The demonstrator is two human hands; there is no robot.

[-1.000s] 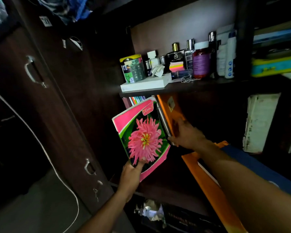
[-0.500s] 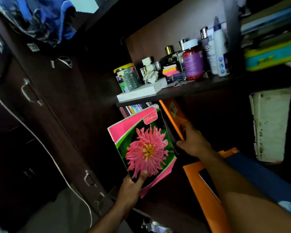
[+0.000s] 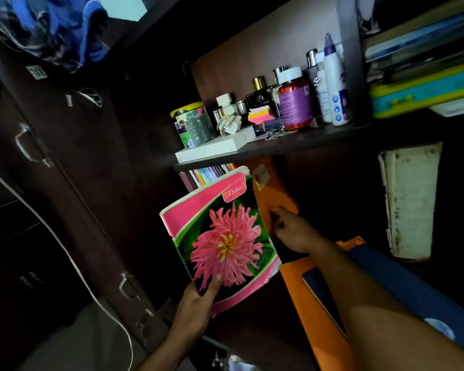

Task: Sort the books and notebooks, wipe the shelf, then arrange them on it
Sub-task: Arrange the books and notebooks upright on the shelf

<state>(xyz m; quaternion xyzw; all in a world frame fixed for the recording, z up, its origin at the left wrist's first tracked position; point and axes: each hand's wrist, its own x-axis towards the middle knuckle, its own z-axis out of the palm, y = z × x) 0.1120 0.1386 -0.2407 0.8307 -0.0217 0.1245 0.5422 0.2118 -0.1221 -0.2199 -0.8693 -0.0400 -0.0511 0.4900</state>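
A pink and green notebook [image 3: 221,236] with a big pink flower on its cover stands tilted at the mouth of the lower shelf compartment. My left hand [image 3: 198,303] grips its bottom corner, thumb on the cover. Behind it lean several thin books [image 3: 209,174] with coloured spines. My right hand [image 3: 292,231] reaches in beside the notebook, its fingers on the upright orange book [image 3: 272,194]. An orange folder and a blue book [image 3: 413,293] lie under my right forearm.
The upper shelf board [image 3: 319,141] carries a white box [image 3: 217,147], a patterned tin [image 3: 193,124], bottles and a purple-labelled jar [image 3: 295,103]. A worn white book [image 3: 410,199] stands at right. Stacked books [image 3: 423,89] fill the upper right compartment. Dark cupboard doors [image 3: 73,183] stand at left.
My left hand has pushed the flower notebook up and closer to the shelf. My right hand has slid from the dark book's edge onto the orange book. The view has tilted upward.
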